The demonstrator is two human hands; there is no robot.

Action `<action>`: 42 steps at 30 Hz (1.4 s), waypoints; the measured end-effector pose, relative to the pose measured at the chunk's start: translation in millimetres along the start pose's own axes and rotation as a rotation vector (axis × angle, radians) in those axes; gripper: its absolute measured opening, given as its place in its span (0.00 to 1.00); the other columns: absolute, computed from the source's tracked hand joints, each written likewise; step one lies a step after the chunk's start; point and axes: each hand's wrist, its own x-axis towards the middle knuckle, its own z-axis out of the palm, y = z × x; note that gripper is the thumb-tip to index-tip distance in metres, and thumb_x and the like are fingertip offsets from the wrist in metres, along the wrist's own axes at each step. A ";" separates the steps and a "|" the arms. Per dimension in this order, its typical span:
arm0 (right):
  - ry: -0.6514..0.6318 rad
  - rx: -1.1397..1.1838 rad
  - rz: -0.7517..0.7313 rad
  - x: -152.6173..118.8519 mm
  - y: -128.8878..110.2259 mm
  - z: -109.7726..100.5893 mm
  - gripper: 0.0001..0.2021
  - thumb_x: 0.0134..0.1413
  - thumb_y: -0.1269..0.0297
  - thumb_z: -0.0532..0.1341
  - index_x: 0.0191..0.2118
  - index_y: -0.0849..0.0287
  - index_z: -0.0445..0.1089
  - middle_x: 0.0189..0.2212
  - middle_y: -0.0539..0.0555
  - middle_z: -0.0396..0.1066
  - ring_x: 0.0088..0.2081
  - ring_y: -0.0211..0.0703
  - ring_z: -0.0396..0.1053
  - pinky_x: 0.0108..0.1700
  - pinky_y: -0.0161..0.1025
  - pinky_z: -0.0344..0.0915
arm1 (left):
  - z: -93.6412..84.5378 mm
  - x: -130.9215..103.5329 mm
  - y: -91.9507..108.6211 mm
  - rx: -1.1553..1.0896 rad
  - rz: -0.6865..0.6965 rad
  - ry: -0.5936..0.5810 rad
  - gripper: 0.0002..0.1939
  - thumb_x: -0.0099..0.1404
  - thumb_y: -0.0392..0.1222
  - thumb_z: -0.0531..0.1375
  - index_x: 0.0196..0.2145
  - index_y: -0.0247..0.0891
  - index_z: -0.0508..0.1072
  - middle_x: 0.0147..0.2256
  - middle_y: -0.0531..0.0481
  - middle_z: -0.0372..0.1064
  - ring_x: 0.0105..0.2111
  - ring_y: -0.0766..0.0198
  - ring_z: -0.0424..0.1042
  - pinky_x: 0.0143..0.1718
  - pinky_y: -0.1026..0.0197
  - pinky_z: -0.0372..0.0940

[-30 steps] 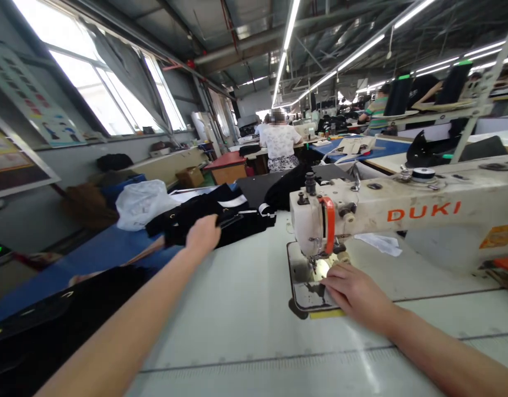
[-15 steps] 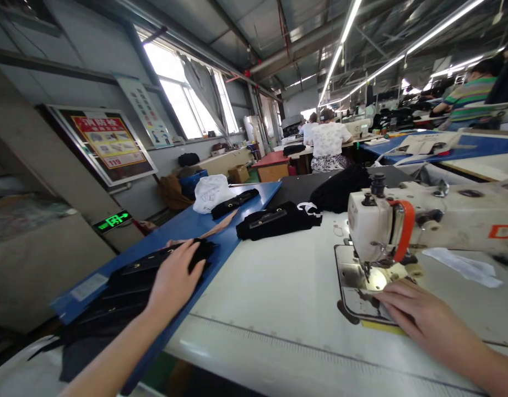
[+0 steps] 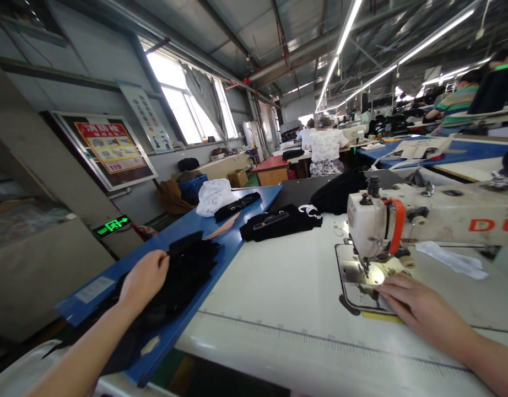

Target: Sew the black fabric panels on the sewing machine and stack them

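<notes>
At the left, my left hand [image 3: 145, 275] is closed, gripping the edge of a black fabric piece [image 3: 187, 242] that stands up a little from the pile. The rest of the black fabric pile [image 3: 183, 284] lies under and beside it on the blue board. My right hand [image 3: 415, 303] rests by the metal needle plate [image 3: 353, 298] of the sewing machine [image 3: 363, 226], its fingers pressed together just below the lit needle area. Whatever those fingertips pinch, if anything, is too small to make out.
On the white machine table [image 3: 258, 286] lies a folded black piece [image 3: 279, 222] with a white strip. The blue board [image 3: 254, 207] carries a white plastic bag [image 3: 215, 197] and another black piece [image 3: 237, 207]. A white cloth strip [image 3: 451, 260] lies behind my right hand. Co-workers sit further back.
My left hand has moved left and closed from lying spread on the pile. The black piece it grips is raised, and the gold clasps on the pile no longer show. My right hand stays put.
</notes>
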 end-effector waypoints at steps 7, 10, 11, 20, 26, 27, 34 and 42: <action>-0.061 0.037 0.035 4.0 -3.8 -3.4 0.15 0.64 0.69 0.50 0.43 0.56 0.75 0.36 0.57 0.72 0.39 0.46 0.70 0.41 0.42 0.69 | -20.6 -12.9 70.1 -0.109 0.195 0.127 0.14 0.69 0.46 0.44 0.41 0.38 0.65 0.51 0.41 0.68 0.51 0.50 0.69 0.55 0.51 0.62; -0.072 0.050 0.058 7.8 -7.1 -6.7 0.15 0.64 0.71 0.51 0.40 0.58 0.75 0.35 0.57 0.72 0.39 0.46 0.69 0.42 0.42 0.67 | 9.7 -44.1 143.4 -0.216 0.517 0.016 0.14 0.67 0.44 0.47 0.40 0.39 0.70 0.49 0.43 0.72 0.48 0.55 0.73 0.53 0.55 0.65; -0.071 0.048 0.065 9.1 -8.3 -7.8 0.15 0.64 0.71 0.51 0.39 0.58 0.75 0.34 0.57 0.72 0.39 0.45 0.68 0.42 0.42 0.66 | 22.0 -57.9 169.8 -0.255 0.639 -0.018 0.14 0.68 0.42 0.47 0.41 0.38 0.71 0.48 0.43 0.73 0.46 0.56 0.74 0.51 0.56 0.67; 0.082 -0.036 0.135 -15.1 9.0 -33.5 0.12 0.62 0.71 0.53 0.38 0.60 0.75 0.34 0.57 0.72 0.38 0.46 0.67 0.41 0.41 0.66 | 69.3 -103.5 296.2 -0.588 0.990 0.056 0.12 0.69 0.37 0.49 0.38 0.38 0.72 0.44 0.44 0.76 0.43 0.58 0.76 0.48 0.54 0.71; 0.015 -0.350 0.585 -36.8 65.3 -76.2 0.14 0.62 0.72 0.52 0.46 0.59 0.73 0.42 0.58 0.73 0.45 0.46 0.68 0.48 0.41 0.65 | 77.4 -88.2 296.7 -0.740 0.827 0.210 0.13 0.71 0.47 0.48 0.39 0.39 0.69 0.47 0.42 0.74 0.42 0.57 0.77 0.46 0.56 0.72; -0.039 -0.385 0.635 -35.9 72.0 -80.6 0.13 0.63 0.71 0.53 0.46 0.59 0.73 0.43 0.57 0.73 0.46 0.46 0.68 0.48 0.40 0.65 | 79.3 -88.3 297.4 -0.729 0.836 0.221 0.14 0.71 0.48 0.48 0.40 0.39 0.69 0.47 0.42 0.74 0.42 0.57 0.77 0.45 0.56 0.73; -0.198 -0.447 0.740 -19.7 86.2 -83.4 0.09 0.59 0.71 0.57 0.32 0.63 0.76 0.35 0.61 0.75 0.38 0.47 0.71 0.40 0.37 0.63 | 89.2 -91.2 300.0 -0.562 1.109 0.211 0.16 0.71 0.49 0.49 0.46 0.40 0.72 0.46 0.47 0.76 0.42 0.56 0.78 0.41 0.54 0.75; -0.102 -0.386 0.857 -21.5 87.2 -88.1 0.09 0.57 0.72 0.58 0.31 0.60 0.76 0.34 0.56 0.77 0.35 0.44 0.72 0.33 0.34 0.60 | 86.9 -91.5 297.8 -0.611 1.158 0.138 0.16 0.68 0.51 0.55 0.47 0.43 0.73 0.48 0.49 0.75 0.45 0.57 0.77 0.46 0.58 0.72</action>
